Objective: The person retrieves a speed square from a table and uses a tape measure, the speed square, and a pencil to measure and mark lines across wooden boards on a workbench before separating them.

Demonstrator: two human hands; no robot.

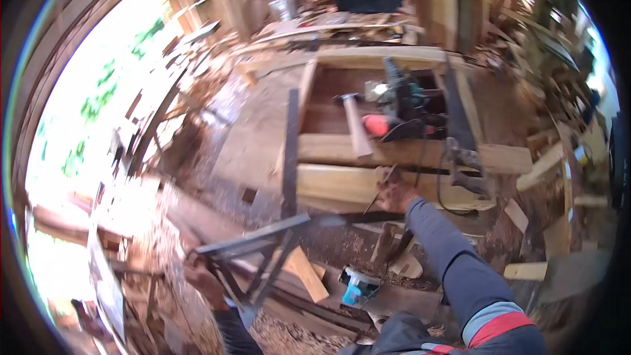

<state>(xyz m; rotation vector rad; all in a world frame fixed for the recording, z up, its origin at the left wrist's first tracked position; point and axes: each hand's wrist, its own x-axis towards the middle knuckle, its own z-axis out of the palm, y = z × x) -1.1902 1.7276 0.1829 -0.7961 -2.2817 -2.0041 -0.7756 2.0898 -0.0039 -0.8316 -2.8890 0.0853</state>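
Note:
My left hand is closed around the left corner of a triangular frame of dark bars, held tilted above the floor. Motion blur softens the frame's far end, which reaches toward the bench. Over the near edge of the wooden work surface, my right hand has its fingers pinched together. A thin dark stick sticks out below them; its kind is too blurred to tell. Just beyond, a hammer with a pale handle lies across a wooden frame.
A green power tool and a red-and-black tool lie inside the wooden frame. A dark cable loops at its right. A blue-and-white object lies near my legs. Wood offcuts and shavings are scattered all round.

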